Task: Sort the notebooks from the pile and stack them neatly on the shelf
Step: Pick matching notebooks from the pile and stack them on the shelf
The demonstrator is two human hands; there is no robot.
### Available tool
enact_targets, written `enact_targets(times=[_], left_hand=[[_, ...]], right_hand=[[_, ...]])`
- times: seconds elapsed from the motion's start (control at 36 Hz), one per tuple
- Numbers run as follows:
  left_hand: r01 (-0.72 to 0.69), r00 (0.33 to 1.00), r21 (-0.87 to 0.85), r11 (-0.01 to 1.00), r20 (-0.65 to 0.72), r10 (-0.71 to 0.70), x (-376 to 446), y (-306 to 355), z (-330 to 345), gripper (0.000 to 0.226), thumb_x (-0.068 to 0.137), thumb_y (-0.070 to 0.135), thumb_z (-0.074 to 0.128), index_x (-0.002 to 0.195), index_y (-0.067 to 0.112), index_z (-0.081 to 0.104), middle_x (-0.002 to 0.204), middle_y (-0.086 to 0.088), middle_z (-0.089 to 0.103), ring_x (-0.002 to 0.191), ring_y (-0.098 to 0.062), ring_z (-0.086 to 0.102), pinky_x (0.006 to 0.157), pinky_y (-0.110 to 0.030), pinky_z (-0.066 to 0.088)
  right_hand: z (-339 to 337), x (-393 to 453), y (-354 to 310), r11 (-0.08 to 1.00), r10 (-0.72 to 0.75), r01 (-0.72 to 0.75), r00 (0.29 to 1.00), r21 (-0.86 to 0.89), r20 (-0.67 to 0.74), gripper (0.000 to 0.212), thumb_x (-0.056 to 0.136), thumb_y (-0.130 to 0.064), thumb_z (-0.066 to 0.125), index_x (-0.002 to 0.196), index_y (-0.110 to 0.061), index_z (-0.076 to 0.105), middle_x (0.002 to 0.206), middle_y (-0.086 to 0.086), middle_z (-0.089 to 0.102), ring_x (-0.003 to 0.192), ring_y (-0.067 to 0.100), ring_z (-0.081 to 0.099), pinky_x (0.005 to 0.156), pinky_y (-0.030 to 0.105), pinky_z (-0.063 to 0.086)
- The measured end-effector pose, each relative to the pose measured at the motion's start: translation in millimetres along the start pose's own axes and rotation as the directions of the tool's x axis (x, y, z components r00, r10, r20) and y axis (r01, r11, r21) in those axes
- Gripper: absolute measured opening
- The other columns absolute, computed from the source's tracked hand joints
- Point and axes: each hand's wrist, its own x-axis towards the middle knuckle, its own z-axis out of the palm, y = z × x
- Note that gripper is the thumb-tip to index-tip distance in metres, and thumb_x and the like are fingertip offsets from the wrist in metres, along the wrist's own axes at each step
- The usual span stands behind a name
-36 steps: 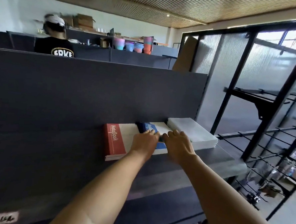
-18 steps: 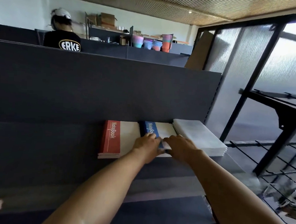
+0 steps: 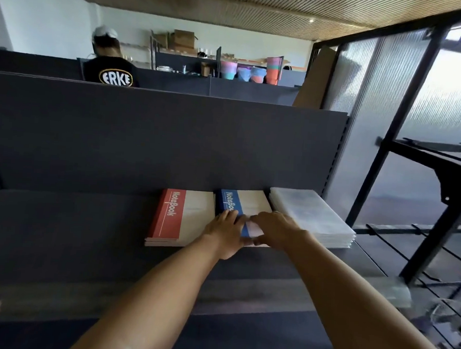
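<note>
Three stacks lie side by side on the dark grey shelf point(image 3: 72, 234), against its back panel. At the left is a red-spined notebook stack point(image 3: 179, 217), in the middle a blue-spined notebook stack point(image 3: 249, 202), at the right a stack in clear plastic wrap point(image 3: 310, 214). My left hand point(image 3: 224, 234) lies flat on the near left part of the blue notebook, fingers straight. My right hand point(image 3: 277, 229) rests on its near right part. Both thumbs meet at the stack's front edge. The hands hide the near end of the blue cover.
A lower shelf level runs across the foreground. Black metal racking point(image 3: 437, 214) and ribbed translucent panels stand to the right. Behind the back panel a person in a black shirt and white cap point(image 3: 109, 67) faces away, with boxes and coloured bins beyond.
The blue notebook, skewed over the red stack a second ago, now lies straight between the red and wrapped stacks. Both hands stay on it, nearer its front edge.
</note>
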Motion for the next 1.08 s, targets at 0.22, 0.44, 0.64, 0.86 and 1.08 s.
enact_targets(times=[0.22, 0.44, 0.64, 0.86, 1.08], left_hand=[[0.037, 0.997, -0.075, 0.996, 0.071, -0.032, 3.7, 3.3, 2.3, 0.066, 0.101, 0.05, 0.03, 0.154, 0.026, 0.0, 0.161, -0.007, -0.009, 0.147, -0.027, -0.014, 0.118, -0.043, -0.002], [0.04, 0.999, -0.014, 0.999, -0.023, -0.04, -3.2, -5.0, 0.0, 0.072, 0.097, 0.06, 0.031, 0.154, 0.021, 0.012, 0.161, -0.005, 0.009, 0.148, -0.027, 0.002, 0.119, -0.041, 0.008], [0.197, 0.963, -0.001, 0.98, -0.188, -0.194, -23.6, -23.0, -10.2, 0.064, 0.098, 0.056, 0.028, 0.149, 0.016, 0.026, 0.153, -0.007, 0.03, 0.14, -0.026, 0.027, 0.114, -0.041, 0.023], [0.441, 0.871, -0.012, 0.897, -0.234, -0.431, -97.2, -74.6, -12.5, 0.063, 0.097, 0.058, 0.032, 0.146, 0.019, 0.034, 0.151, -0.005, 0.035, 0.137, -0.026, 0.033, 0.113, -0.043, 0.025], [0.617, 0.762, 0.013, 0.787, -0.256, -0.594, -198.6, -140.9, -5.8, 0.062, 0.098, 0.056, 0.031, 0.146, 0.018, 0.035, 0.152, -0.005, 0.035, 0.139, -0.024, 0.032, 0.113, -0.042, 0.026]], right_hand=[[5.2, -0.7, 5.1, 0.998, -0.031, 0.032, 0.999, 0.051, -0.032, 0.062, 0.089, -0.052, 0.056, 0.145, -0.03, 0.037, 0.135, 0.001, 0.055, 0.122, 0.022, 0.052, 0.098, 0.037, 0.044], [13.4, -1.6, 8.4, 0.996, 0.015, -0.009, 0.997, 0.089, -0.07, 0.044, 0.092, -0.037, 0.047, 0.134, -0.022, 0.049, 0.133, 0.003, 0.055, 0.118, 0.025, 0.053, 0.094, 0.038, 0.047], [6.9, 8.3, -10.1, 0.996, -0.009, 0.029, 0.978, 0.089, -0.21, 0.045, 0.098, -0.045, 0.039, 0.134, -0.02, 0.048, 0.132, 0.004, 0.055, 0.121, 0.024, 0.051, 0.091, 0.039, 0.046], [-2.7, 29.3, -74.4, 0.981, -0.158, 0.184, 0.941, 0.059, -0.298, 0.04, 0.1, -0.044, 0.037, 0.127, -0.019, 0.052, 0.128, 0.007, 0.057, 0.115, 0.028, 0.055, 0.09, 0.039, 0.046], [-9.5, 38.1, -179.0, 0.926, -0.345, 0.376, 0.876, 0.029, -0.336, 0.036, 0.1, -0.038, 0.038, 0.124, -0.016, 0.054, 0.129, 0.007, 0.054, 0.12, 0.027, 0.049, 0.094, 0.039, 0.041]])
